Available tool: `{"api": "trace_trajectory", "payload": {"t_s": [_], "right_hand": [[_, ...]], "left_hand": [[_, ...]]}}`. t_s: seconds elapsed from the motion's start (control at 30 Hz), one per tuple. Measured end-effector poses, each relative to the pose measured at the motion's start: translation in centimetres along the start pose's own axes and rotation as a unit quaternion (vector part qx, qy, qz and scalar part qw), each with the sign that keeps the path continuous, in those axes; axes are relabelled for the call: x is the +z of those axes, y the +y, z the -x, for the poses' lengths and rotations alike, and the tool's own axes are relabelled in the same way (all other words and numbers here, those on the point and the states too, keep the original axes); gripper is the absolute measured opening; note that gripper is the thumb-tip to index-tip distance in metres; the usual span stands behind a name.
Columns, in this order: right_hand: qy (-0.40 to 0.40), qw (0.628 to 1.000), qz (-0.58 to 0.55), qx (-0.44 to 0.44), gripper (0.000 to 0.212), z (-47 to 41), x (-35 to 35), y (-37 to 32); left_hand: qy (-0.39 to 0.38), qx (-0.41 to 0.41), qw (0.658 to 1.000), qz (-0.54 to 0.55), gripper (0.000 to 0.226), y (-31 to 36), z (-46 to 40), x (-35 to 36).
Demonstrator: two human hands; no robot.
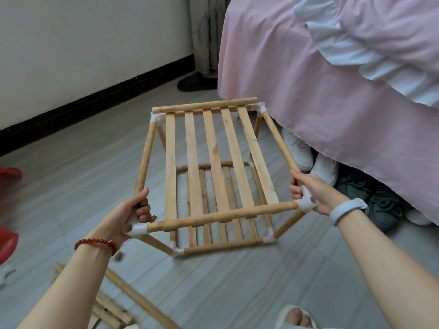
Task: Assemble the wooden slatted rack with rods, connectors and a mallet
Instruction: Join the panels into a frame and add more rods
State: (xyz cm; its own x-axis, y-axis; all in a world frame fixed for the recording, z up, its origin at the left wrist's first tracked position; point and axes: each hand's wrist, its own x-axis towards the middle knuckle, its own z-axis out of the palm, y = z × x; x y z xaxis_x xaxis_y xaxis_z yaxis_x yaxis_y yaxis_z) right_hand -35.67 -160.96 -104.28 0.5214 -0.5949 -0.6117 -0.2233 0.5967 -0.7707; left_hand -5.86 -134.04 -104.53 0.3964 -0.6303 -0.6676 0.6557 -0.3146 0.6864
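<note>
A two-tier wooden slatted rack (213,162) stands on the grey floor in the middle of the view, its rods joined by white plastic corner connectors. My left hand (133,212) grips the top left side rod just behind the near-left connector (139,230). At the near-right connector (307,203), my right hand (313,191) grips the top right side rod. A loose rod (203,105) lies across the far top edge. The lower slatted shelf (213,205) shows through the upper slats. No mallet is in view.
Spare wooden rods (133,298) lie on the floor at the bottom left. A bed draped in pink cloth (332,103) fills the right side, with several shoes (356,186) under it. A red object (7,243) sits at the left edge. My slippered foot (297,317) is near the bottom.
</note>
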Motion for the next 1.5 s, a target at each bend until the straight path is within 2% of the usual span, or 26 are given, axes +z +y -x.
{"api": "trace_trajectory", "payload": {"t_s": [0.27,0.47,0.63,0.7,0.77,0.8,0.83,0.9,0.97,1.03,1.13,1.2,1.23,1.27,1.3,1.33,1.37,1.4,1.43,1.47,1.5], "right_hand": [[0.053,0.994,0.080,-0.061,0.036,-0.5,0.5,-0.2],[0.061,0.989,0.121,-0.067,0.037,-0.6,0.0,0.3],[0.072,0.983,0.154,-0.065,0.036,-1.2,0.3,0.2],[0.109,0.944,0.305,-0.067,0.035,-1.6,0.2,0.0],[0.179,0.847,0.496,-0.064,0.025,-1.8,0.6,-0.5],[0.215,0.812,0.539,-0.057,0.018,-2.1,1.2,-0.7],[0.246,0.795,0.552,-0.055,0.020,-2.0,2.0,-1.5],[0.277,0.784,0.554,-0.033,0.036,-2.2,3.6,-2.3],[0.283,0.764,0.579,-0.032,0.052,-2.0,4.2,-3.3],[0.266,0.738,0.618,-0.044,0.057,-2.3,4.2,-4.5],[0.234,0.724,0.644,-0.079,0.049,-3.3,5.6,-5.6],[0.204,0.727,0.645,-0.121,0.047,-3.8,8.3,-5.4],[0.184,0.731,0.641,-0.145,0.046,-3.8,9.8,-5.1],[0.166,0.731,0.639,-0.170,0.045,-3.7,11.2,-4.7],[0.153,0.726,0.639,-0.202,0.045,-3.5,12.5,-4.3],[0.145,0.718,0.639,-0.236,0.045,-3.3,13.6,-4.0],[0.133,0.711,0.636,-0.270,0.045,-3.3,14.5,-3.7],[0.114,0.708,0.630,-0.297,0.045,-3.4,15.6,-3.5],[0.092,0.706,0.624,-0.321,0.046,-3.5,16.7,-3.4],[0.072,0.700,0.623,-0.343,0.046,-3.8,17.8,-3.5],[0.057,0.687,0.627,-0.362,0.046,-4.1,19.0,-3.8]], "left_hand": [[0.058,0.035,0.997,-0.031,0.039,-0.5,-1.3,0.2],[0.092,0.047,0.994,-0.035,0.038,-1.1,-1.1,0.8],[0.081,0.039,0.996,-0.012,0.035,-1.2,-1.0,0.9],[0.084,0.042,0.995,-0.026,0.030,-1.7,-1.1,0.9],[0.107,0.068,0.986,-0.104,0.030,-2.0,-1.1,1.1],[0.118,0.083,0.978,-0.147,0.031,-2.3,-1.2,1.1],[0.121,0.100,0.968,-0.195,0.031,-2.0,-0.9,1.5],[0.108,0.105,0.924,-0.352,0.033,-1.7,-0.8,2.1],[0.051,0.084,0.836,-0.540,0.040,-1.2,0.3,2.8],[-0.047,0.018,0.747,-0.663,0.051,-1.1,1.8,3.9],[-0.185,-0.140,0.655,-0.719,0.065,-0.7,3.5,5.5],[-0.220,-0.179,0.616,-0.735,0.062,1.3,3.6,5.6],[-0.203,-0.161,0.614,-0.745,0.058,3.0,3.3,5.5],[-0.160,-0.119,0.635,-0.746,0.054,4.8,2.8,5.0],[-0.098,-0.053,0.674,-0.730,0.049,6.7,2.2,4.4],[-0.017,0.033,0.715,-0.698,0.044,8.3,1.7,3.8],[0.080,0.139,0.743,-0.650,0.040,9.7,0.9,2.9],[0.181,0.248,0.745,-0.592,0.036,10.9,-0.1,1.9],[0.252,0.324,0.732,-0.544,0.031,11.5,-1.2,1.0],[0.268,0.348,0.738,-0.512,0.029,12.0,-2.4,0.2],[0.238,0.331,0.769,-0.492,0.035,12.3,-3.6,-0.3]]}}
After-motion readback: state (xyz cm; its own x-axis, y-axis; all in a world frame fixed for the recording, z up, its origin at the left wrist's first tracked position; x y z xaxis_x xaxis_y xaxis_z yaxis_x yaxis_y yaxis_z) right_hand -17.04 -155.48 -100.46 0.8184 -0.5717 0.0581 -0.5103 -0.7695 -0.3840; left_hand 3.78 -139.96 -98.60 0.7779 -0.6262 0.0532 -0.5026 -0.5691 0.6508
